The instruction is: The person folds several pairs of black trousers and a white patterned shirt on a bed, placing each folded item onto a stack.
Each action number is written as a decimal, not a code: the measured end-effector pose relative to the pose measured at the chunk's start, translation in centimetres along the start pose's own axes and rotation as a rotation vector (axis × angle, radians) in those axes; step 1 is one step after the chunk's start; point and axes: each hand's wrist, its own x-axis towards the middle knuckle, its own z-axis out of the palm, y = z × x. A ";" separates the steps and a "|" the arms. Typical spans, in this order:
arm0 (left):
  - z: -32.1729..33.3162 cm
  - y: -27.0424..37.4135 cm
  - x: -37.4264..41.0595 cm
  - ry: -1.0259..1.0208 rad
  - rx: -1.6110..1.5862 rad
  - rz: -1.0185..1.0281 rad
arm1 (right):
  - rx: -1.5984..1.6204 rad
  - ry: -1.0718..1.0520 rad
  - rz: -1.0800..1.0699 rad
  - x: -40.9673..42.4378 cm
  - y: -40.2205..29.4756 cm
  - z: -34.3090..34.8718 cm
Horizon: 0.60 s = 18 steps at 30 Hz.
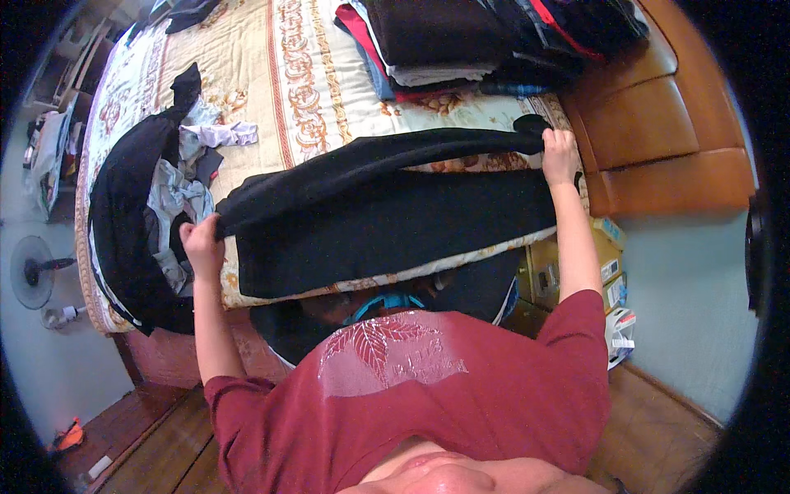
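Note:
A pair of black trousers (395, 216) lies lengthwise across the near edge of the bed, on a patterned bedspread (247, 86). My left hand (203, 246) grips one end of the upper leg at the left. At the right, my right hand (560, 155) is closed on the other end. Between my hands the upper layer is stretched and slightly raised, while a lower layer rests flat on the bed. The bedspread shows through a gap between the layers near my right hand. My fingertips are partly hidden by the cloth.
Beyond the trousers stands a stack of folded dark clothes (438, 37). Loose light garments (179, 191) and a long black garment (117, 210) lie at the left. A brown leather headboard (648, 129) borders the right side, with boxes (546, 272) below it.

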 end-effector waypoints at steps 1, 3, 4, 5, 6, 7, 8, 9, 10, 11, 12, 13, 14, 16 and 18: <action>0.3 0.8 -1.8 -0.036 -0.015 0.045 | -0.013 -0.041 0.022 -2.0 0.4 -0.1; 0.9 3.1 -5.4 -0.187 -0.043 0.055 | -0.041 -0.132 0.072 -6.6 0.9 0.3; 1.9 3.7 -7.9 -0.171 -0.111 0.055 | -0.025 -0.140 0.069 -8.6 1.0 1.0; 2.2 5.0 -9.3 -0.303 -0.033 0.058 | -0.048 -0.165 0.095 -10.7 1.1 1.3; 2.8 5.7 -11.0 -0.322 -0.076 0.028 | -0.038 -0.213 0.119 -12.8 1.0 2.3; 3.1 6.5 -12.0 -0.338 -0.119 -0.007 | -0.029 -0.256 0.140 -14.0 1.0 2.4; 3.3 7.0 -12.9 -0.342 -0.093 -0.023 | -0.038 -0.272 0.158 -15.1 0.9 2.5; 3.3 7.7 -13.3 -0.352 -0.066 -0.037 | -0.044 -0.293 0.179 -16.0 0.2 2.0; 3.2 8.3 -13.5 -0.359 -0.037 -0.051 | -0.023 -0.288 0.221 -16.6 0.1 2.2; 3.3 8.6 -13.6 -0.384 -0.014 -0.054 | -0.029 -0.396 0.263 -17.3 0.1 2.2; 3.4 8.6 -13.5 -0.403 0.013 -0.062 | -0.018 -0.422 0.262 -17.2 0.1 1.9; 3.3 8.6 -13.5 -0.423 0.041 -0.070 | -0.006 -0.449 0.261 -17.2 0.1 1.6; 3.1 8.5 -13.4 -0.427 0.054 -0.069 | -0.005 -0.516 0.267 -17.1 0.1 1.3; 3.1 8.2 -12.6 -0.479 0.088 -0.074 | 0.032 -0.625 0.328 -16.6 0.7 1.6; 3.0 7.2 -11.9 -0.545 0.125 -0.129 | 0.119 -0.696 0.437 -15.0 1.0 1.1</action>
